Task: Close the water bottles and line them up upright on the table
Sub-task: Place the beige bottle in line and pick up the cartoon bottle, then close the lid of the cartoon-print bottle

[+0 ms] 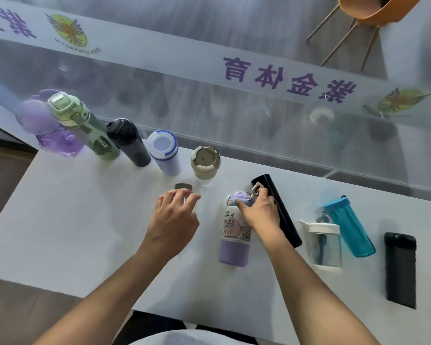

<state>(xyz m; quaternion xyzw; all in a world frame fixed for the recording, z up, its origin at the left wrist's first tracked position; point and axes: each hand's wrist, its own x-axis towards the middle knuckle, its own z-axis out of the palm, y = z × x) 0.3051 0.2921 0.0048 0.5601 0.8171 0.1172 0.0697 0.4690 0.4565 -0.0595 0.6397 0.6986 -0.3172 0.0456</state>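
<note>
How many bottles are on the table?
10. Back row: purple, green, black, white-blue, beige. Front: cartoon bottle, black tube, clear, teal, dark flat.

White table in front of me, far edge against a frosted glass partition. White band across the glass, purple characters reading mirrored, two yellow-green winged emblems. Beyond the glass, upper right: orange chair on thin metal legs.
</note>
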